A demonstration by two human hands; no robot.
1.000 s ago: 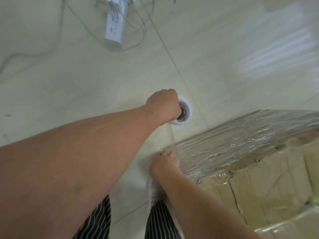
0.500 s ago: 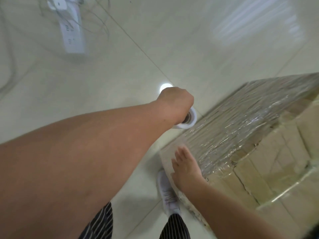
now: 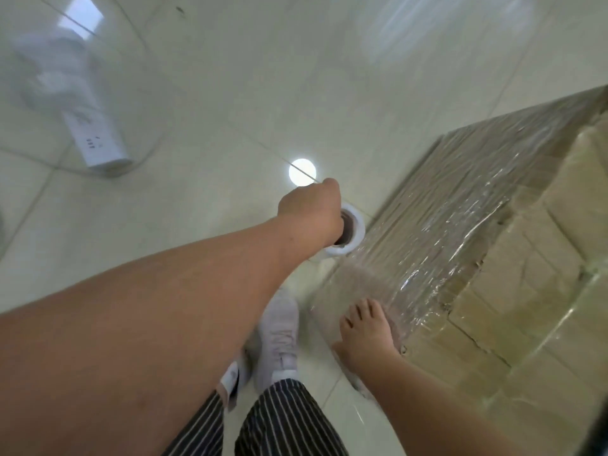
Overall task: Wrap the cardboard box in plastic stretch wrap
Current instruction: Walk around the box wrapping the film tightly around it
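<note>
L grip (image 3: 311, 215) on wrap roll (image 3: 350, 236), R hand (image 3: 365, 330) flat on box (image 3: 513, 258)

Pale glossy floor tiles (image 3: 230, 77) reflect a round ceiling light (image 3: 302, 172); a white power strip (image 3: 95, 139) lies at left.

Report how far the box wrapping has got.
Done: the box's near side already carries wrinkled film. In hand: the left hand has its grip shut on the stretch wrap roll, held low beside that side, while the right hand lies flat on the film at the corner. Left: the top shows mostly bare cardboard; the other sides are out of view.
</note>
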